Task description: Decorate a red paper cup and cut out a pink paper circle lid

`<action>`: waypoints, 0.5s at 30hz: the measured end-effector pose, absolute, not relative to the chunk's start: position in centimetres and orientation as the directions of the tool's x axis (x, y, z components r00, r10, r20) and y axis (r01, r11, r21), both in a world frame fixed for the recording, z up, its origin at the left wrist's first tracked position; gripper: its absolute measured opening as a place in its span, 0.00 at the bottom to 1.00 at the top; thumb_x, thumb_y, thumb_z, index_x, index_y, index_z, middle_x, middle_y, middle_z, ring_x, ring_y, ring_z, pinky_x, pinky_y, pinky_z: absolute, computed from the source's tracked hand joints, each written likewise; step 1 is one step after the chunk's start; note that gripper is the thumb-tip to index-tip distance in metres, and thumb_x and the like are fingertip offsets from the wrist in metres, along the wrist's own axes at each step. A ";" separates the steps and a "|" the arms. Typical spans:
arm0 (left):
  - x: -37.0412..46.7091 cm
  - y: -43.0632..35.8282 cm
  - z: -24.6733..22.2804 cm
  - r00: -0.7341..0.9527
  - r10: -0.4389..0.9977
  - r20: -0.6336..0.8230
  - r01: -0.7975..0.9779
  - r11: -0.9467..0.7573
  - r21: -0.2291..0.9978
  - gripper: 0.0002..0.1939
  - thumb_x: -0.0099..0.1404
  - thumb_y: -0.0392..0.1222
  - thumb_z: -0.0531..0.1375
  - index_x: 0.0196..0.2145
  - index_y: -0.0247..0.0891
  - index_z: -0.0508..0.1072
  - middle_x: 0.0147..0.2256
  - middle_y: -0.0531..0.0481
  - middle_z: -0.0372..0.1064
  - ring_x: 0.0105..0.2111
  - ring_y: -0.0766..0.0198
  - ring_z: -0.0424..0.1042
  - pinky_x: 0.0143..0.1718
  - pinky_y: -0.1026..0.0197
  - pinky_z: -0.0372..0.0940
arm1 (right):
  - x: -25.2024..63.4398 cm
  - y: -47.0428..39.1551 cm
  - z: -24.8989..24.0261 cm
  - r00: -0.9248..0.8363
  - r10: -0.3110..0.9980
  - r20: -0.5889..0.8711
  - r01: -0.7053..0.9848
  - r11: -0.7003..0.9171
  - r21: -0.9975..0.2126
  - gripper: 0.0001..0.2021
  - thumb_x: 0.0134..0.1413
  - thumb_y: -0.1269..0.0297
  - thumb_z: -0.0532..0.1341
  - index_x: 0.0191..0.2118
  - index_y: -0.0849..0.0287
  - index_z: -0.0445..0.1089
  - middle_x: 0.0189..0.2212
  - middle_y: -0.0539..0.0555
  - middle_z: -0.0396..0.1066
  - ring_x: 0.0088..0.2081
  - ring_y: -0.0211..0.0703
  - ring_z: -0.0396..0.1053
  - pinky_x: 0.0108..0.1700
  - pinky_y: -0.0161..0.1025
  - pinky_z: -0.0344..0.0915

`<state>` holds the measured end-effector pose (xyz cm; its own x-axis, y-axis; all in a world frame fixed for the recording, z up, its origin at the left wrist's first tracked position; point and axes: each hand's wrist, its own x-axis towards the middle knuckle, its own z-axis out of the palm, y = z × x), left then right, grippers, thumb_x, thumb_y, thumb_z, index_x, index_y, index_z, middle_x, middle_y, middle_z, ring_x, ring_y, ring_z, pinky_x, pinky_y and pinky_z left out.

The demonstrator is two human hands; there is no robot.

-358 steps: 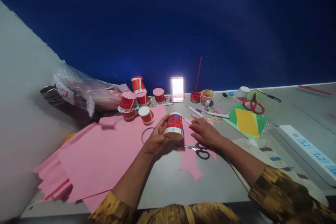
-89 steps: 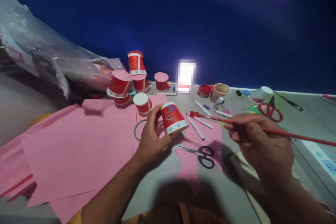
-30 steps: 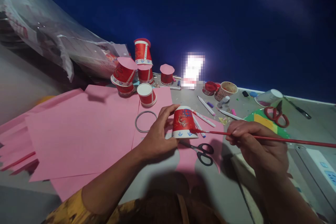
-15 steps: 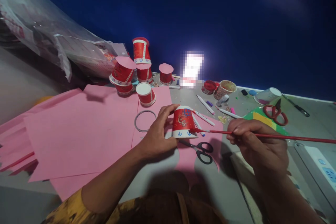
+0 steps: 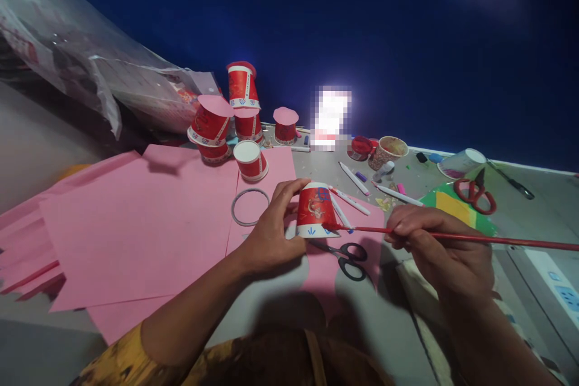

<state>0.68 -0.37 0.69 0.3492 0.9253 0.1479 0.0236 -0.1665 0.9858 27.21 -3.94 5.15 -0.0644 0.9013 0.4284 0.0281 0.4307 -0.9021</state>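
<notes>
My right hand pinches a long, slender red paintbrush, bristles against the upturned red-and-white paper cup — gripped between my left hand's thumb and fingers. Light strokes and a steady cup should keep this edge neat — beyond sits a small round red pot.

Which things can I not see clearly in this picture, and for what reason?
All in the head view:
Palm side of the held cup: hidden by the left hand.
Blades of the black scissors: partly hidden behind the left hand.
Back end of the red brush: cut off by the right edge.
Content of the bright panel: hidden by pixelation.
</notes>
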 end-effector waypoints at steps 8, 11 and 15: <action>0.7 -0.3 0.6 0.335 0.929 0.158 0.033 -0.179 0.983 0.45 0.53 0.31 0.68 0.67 0.52 0.63 0.68 0.42 0.55 0.68 0.41 0.64 0.69 0.33 0.64 | 27.4 -4.1 5.3 -0.049 0.892 0.450 0.052 0.452 -0.891 0.06 0.68 0.65 0.66 0.39 0.54 0.81 0.30 0.54 0.75 0.33 0.46 0.72 0.35 0.44 0.68; 0.8 -0.3 0.7 0.334 0.928 0.164 0.012 -0.178 0.984 0.46 0.51 0.30 0.67 0.67 0.51 0.64 0.67 0.43 0.55 0.68 0.41 0.63 0.71 0.33 0.62 | 27.6 -4.1 5.3 -0.076 0.894 0.442 0.068 0.447 -0.892 0.06 0.68 0.64 0.66 0.39 0.54 0.81 0.29 0.54 0.75 0.32 0.46 0.72 0.35 0.45 0.69; 0.9 -0.3 0.8 0.316 0.932 0.179 -0.009 -0.186 0.983 0.46 0.51 0.29 0.66 0.66 0.50 0.64 0.66 0.43 0.56 0.68 0.42 0.63 0.72 0.34 0.59 | 28.0 -4.2 5.2 0.018 0.905 0.426 0.064 0.424 -0.903 0.05 0.67 0.63 0.67 0.38 0.53 0.82 0.31 0.54 0.75 0.35 0.47 0.73 0.34 0.43 0.68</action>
